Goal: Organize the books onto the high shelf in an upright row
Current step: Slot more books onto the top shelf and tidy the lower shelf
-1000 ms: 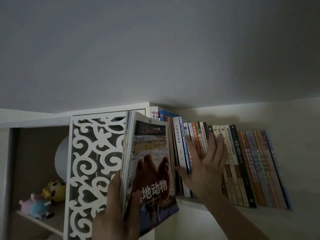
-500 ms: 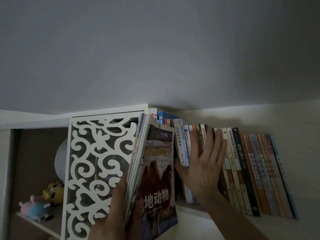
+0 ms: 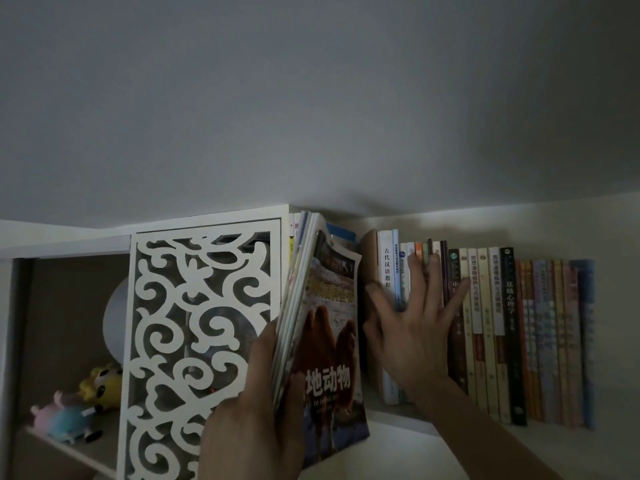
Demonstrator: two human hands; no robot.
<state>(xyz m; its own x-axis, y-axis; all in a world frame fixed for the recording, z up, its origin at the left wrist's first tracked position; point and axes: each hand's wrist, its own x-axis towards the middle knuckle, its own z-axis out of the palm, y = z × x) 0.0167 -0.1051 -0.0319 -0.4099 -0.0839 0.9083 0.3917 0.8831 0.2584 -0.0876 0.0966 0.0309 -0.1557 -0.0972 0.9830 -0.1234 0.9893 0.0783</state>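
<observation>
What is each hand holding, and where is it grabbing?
The left hand grips a stack of books by its lower edge, thumb on the camel cover. The right hand holds nothing; its spread fingers press the shelved books.

A dark gap (image 3: 363, 306) opens just left of the right hand's thumb (image 3: 375, 292); the held books (image 3: 322, 323) and the fretwork panel (image 3: 201, 341) wall its far side.

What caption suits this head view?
Left hand slots camel book onto shelf; right hand braces upright row.

camel-cover book stack (image 3: 325, 327) tilted, shelved books (image 3: 491, 327) upright
</observation>
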